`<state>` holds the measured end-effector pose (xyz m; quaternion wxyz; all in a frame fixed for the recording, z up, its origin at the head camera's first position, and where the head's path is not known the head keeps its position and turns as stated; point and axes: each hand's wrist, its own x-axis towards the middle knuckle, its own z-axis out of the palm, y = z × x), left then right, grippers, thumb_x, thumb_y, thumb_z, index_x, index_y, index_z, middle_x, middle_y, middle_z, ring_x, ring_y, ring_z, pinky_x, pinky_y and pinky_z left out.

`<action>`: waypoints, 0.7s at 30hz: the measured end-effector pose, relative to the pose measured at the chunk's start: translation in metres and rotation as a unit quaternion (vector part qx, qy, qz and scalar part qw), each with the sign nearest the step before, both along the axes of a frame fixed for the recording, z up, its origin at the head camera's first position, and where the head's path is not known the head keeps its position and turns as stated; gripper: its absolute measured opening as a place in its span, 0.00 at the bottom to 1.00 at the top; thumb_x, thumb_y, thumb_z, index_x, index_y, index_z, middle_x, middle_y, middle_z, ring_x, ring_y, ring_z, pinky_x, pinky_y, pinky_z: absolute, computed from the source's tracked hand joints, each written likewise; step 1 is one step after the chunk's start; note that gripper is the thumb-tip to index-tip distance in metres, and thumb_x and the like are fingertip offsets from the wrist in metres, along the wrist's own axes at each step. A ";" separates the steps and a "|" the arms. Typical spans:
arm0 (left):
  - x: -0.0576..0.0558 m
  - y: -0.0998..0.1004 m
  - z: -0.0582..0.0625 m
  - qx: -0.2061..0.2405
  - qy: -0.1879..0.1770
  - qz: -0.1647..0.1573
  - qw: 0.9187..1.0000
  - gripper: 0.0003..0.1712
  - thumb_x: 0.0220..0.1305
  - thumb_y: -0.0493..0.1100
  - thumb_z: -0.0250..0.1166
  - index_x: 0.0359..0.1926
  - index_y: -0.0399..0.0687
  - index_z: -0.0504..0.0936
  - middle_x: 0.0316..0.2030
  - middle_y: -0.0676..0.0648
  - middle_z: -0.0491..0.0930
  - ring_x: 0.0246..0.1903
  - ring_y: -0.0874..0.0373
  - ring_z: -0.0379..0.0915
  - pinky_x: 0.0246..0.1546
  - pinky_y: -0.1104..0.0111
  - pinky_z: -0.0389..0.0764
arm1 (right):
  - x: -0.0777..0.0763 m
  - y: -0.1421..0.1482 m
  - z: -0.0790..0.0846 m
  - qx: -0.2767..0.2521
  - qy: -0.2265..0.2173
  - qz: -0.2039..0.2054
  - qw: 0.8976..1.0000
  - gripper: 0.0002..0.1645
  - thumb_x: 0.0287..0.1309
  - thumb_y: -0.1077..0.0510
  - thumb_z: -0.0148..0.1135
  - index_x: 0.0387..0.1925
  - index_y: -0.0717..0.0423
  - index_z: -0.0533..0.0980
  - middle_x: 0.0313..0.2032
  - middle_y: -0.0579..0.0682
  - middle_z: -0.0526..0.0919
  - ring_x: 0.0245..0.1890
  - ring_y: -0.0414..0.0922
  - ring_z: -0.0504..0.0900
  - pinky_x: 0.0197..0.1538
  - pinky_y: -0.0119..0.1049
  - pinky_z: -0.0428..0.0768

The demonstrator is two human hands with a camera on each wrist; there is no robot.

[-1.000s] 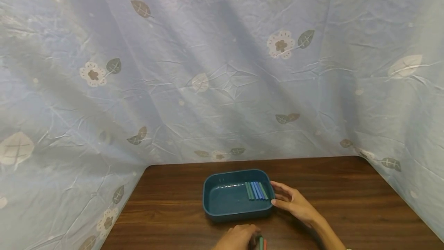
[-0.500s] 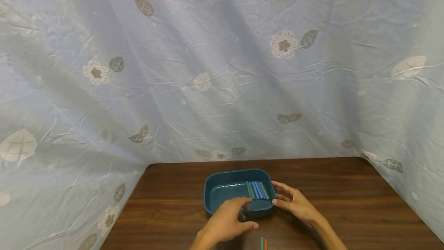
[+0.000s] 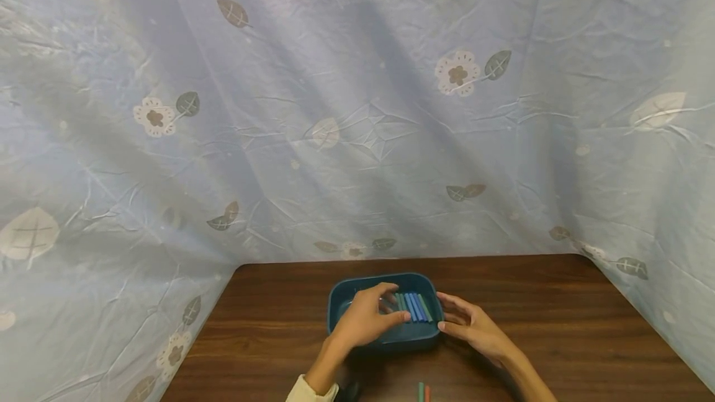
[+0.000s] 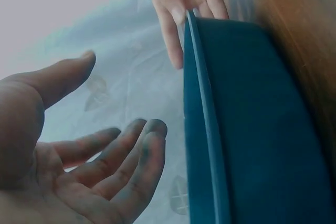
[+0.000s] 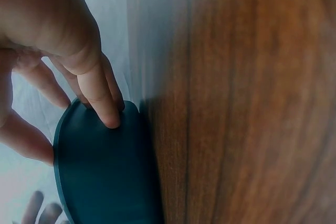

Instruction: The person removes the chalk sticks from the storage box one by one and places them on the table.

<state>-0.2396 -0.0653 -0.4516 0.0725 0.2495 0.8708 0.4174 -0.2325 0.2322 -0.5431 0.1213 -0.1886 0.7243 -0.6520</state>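
Observation:
A dark teal plastic container (image 3: 337, 327) sits on the table, with several green and blue chalk sticks (image 3: 419, 307) side by side at its right end. My left hand (image 3: 365, 315) is over the container, thumb and fingers spread beside the chalk. In the left wrist view, nothing lies between that hand's fingers (image 4: 149, 166), whose tips are smudged greenish. My right hand (image 3: 472, 330) holds the container's right end. The right wrist view shows its fingertips (image 5: 110, 119) against the outer wall. A green chalk stick (image 3: 421, 391) and a red one (image 3: 427, 393) lie at the near edge of the view.
The brown wood-grain table (image 3: 268, 321) carries everything. A pale blue cloth (image 3: 357, 141) with leaf and flower prints hangs behind it and along its sides. Below the left wrist, a small dark object (image 3: 350, 391) shows at the bottom of the head view.
My left hand has moved from beside the loose chalk sticks, forward over the near rim, and now is above the container. The right hand keeps its hold on the container's end.

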 end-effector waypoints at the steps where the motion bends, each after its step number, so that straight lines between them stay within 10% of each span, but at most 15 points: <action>1: -0.003 0.001 -0.001 0.009 -0.008 0.007 1.000 0.40 0.70 0.58 0.74 0.74 0.42 0.75 0.58 0.41 0.87 0.51 0.50 0.88 0.45 0.59 0.89 | 0.000 0.000 -0.001 -0.002 -0.001 0.000 1.000 0.45 0.77 0.59 0.63 0.83 0.66 0.53 0.80 0.76 0.55 0.76 0.76 0.64 0.64 0.35 0.83; 21: -0.044 0.019 -0.032 0.121 -0.138 0.138 0.973 0.44 0.71 0.58 0.73 0.72 0.28 0.73 0.62 0.30 0.83 0.55 0.35 0.86 0.55 0.45 0.87 | 0.000 0.001 0.000 0.009 0.000 0.000 1.000 0.45 0.77 0.58 0.62 0.84 0.65 0.52 0.79 0.76 0.58 0.76 0.77 0.65 0.64 0.37 0.84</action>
